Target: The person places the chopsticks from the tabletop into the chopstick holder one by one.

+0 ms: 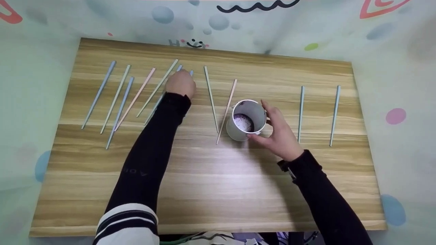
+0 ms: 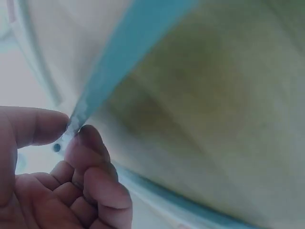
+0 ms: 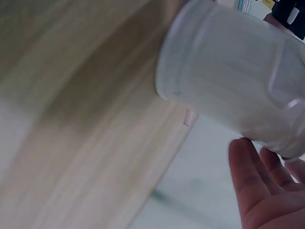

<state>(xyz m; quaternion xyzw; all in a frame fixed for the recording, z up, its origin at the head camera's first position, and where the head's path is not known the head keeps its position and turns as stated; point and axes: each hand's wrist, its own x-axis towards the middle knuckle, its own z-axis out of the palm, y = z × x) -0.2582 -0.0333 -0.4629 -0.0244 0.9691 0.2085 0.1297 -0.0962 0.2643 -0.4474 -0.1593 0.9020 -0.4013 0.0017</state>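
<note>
My left hand [image 1: 181,84] is over the chopsticks left of the table's middle. In the left wrist view its thumb and fingertips pinch one end of a blue chopstick [image 2: 114,62]; from the head the hand covers part of it. A white cup [image 1: 234,132] stands tilted in the head view, its inside showing a purple-stained bottom. With thumb and fingers spread around the rim's right side, my right hand [image 1: 281,136] holds this cup. Its fingertips [image 3: 245,148] meet the cup's wall in the right wrist view. A pink chopstick [image 1: 231,93] and a green chopstick [image 1: 210,93] lie just left of the cup.
Several pastel chopsticks lie spread at the left, among them a pink one [image 1: 136,97] and a blue one [image 1: 99,93]. Two blue chopsticks, the nearer one [image 1: 301,109] and the outer one [image 1: 335,115], lie to the right. A patterned cloth [image 1: 238,34] surrounds the wooden table [image 1: 204,190].
</note>
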